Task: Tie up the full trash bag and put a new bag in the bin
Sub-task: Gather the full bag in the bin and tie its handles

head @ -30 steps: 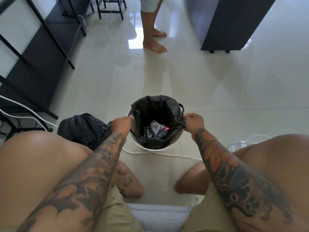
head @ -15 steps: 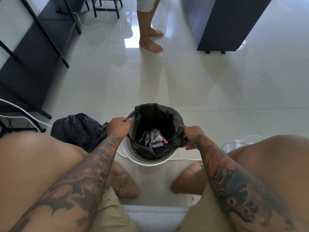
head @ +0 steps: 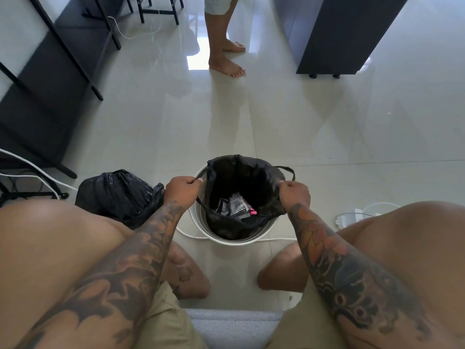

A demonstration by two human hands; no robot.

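Note:
A round white bin (head: 197,217) stands on the floor between my knees. A black trash bag (head: 219,182) sits in it, its mouth open, with striped wrappers and a pink scrap at the bottom. My left hand (head: 180,191) is closed on the bag's left handle strip, pulled taut over the rim. My right hand (head: 294,193) grips the right edge, and a handle loop sticks out beyond it. The bag's top stands above the rim. Another crumpled black bag (head: 118,193) lies on the floor left of the bin.
A barefoot person (head: 226,64) stands farther back on the glossy tiles. A black metal rack (head: 63,54) lines the left side, a dark cabinet (head: 334,34) the far right. A white cable (head: 279,239) runs behind the bin; a white power strip (head: 349,217) lies by my right knee.
Both hands have lifted the bag's edges upward and inward, so the bag's top now stands clear of the bin rim. The view has shifted slightly.

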